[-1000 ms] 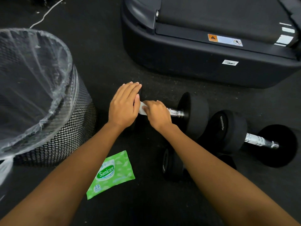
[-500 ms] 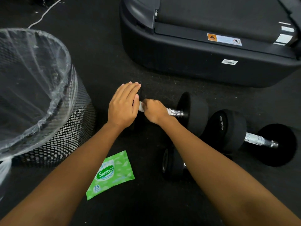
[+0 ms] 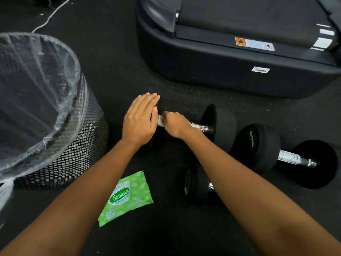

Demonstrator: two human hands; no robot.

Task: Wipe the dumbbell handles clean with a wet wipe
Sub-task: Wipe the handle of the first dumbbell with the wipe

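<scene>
**Wipe clenched on the chrome handle**

The right hand (image 3: 176, 124) was curled tightly round a white wet wipe (image 3: 160, 121), holding it against the knurled chrome handle (image 3: 200, 126) of a black round-headed dumbbell (image 3: 220, 124) lying on the dark rubber floor (image 3: 114, 71). The left hand (image 3: 140, 121) lay flat, fingers straight, over that dumbbell's hidden left end. A second black dumbbell (image 3: 258, 145) lay to the right and a third black dumbbell (image 3: 195, 183) lay nearer. A green Sanicare wipe pack (image 3: 127, 197) lay near a black mesh bin (image 3: 73, 154).

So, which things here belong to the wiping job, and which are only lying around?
For the job: right hand, wet wipe, left hand, dumbbell under the hands, right dumbbell, near dumbbell, green wipes pack.
Lying about: mesh bin, treadmill, white cable.
</scene>
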